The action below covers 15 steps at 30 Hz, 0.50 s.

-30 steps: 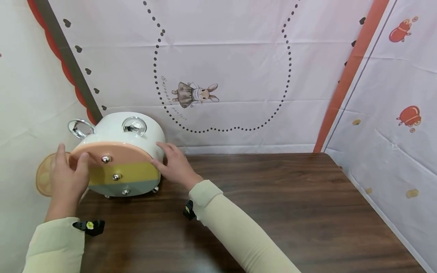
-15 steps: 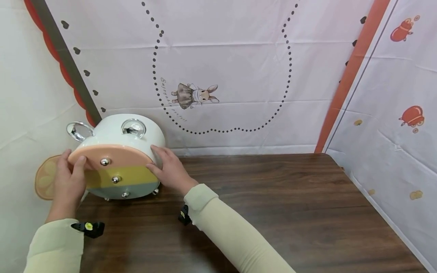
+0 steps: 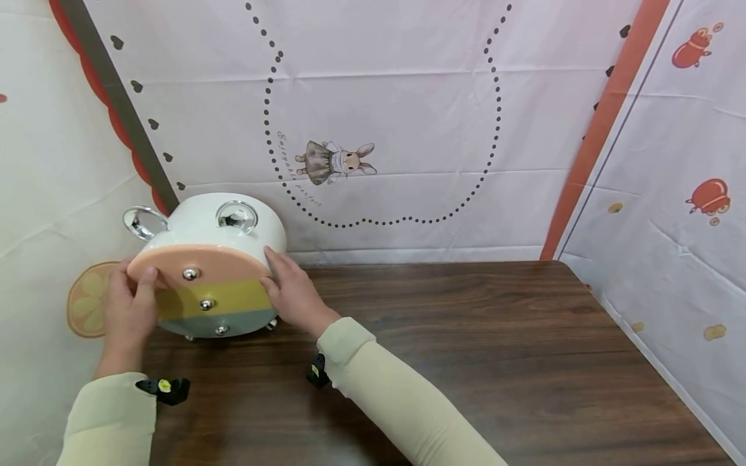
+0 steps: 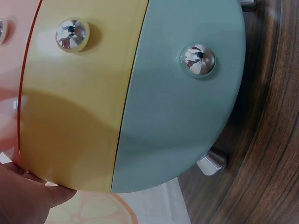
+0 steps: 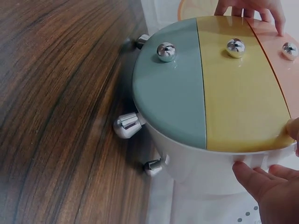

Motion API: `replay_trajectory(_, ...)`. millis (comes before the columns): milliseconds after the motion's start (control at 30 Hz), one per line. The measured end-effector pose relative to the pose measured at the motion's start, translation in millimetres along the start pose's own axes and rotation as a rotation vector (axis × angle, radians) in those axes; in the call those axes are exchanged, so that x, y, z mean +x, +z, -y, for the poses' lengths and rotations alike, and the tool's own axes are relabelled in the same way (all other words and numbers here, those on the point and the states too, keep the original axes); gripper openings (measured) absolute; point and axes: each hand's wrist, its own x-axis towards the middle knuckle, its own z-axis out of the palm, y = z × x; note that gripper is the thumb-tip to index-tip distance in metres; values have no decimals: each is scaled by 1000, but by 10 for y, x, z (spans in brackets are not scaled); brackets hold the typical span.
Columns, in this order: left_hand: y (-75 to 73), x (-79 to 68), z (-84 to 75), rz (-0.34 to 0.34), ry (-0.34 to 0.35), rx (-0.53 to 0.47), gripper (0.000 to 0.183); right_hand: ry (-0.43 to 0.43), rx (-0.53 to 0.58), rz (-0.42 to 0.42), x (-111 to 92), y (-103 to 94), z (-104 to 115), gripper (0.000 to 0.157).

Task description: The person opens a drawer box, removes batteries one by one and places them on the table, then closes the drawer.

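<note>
Hands, two, both grasping: our left hand (image 3: 131, 304), partly hidden, at nine o'clock on the striped cabinet (image 3: 218, 264), our right hand (image 3: 298, 296) at three. Cabinet: ten o'clock on the tabletop (image 3: 501, 343). Pink band (image 4: 10, 70): cut off in our left wrist view. Feet (image 3: 271, 323): we cannot tell whether all touch down.

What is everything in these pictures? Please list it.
Tabletop: one, dark brown, below everything.
Cabinet: one, white, tabletop's back left.
Panels: three, peach, yellow and grey-green (top down), cabinet's front.
Knobs: three, silver, one per panel.
Loops: two, silver, atop cabinet.
Feet: at least three, silver, beneath cabinet.
Printed cloth: count unclear, mostly white, back and sides.
Cloth prints: many, mixed colours, back and sides.
Wrist devices: two, black, one per wrist.
Sleeves: two, pale green, both arms.
Left hand: one, gripping cabinet's left edge.
Right hand: one, gripping cabinet's right edge.
</note>
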Motion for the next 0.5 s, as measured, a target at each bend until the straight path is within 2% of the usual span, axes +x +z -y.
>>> replay_trajectory(167, 34, -35, 1, 32, 9, 24, 54, 27, 16, -15, -49, -21, -33, 57)
replay_trajectory(333, 78, -68, 5, 39, 23, -14, 53, 50, 32, -45, -112, -51, -47, 55)
replay_trajectory(500, 136, -118, -17, -10, 43, -51, 49, 45, 28, -83, -166, -73, -72, 53)
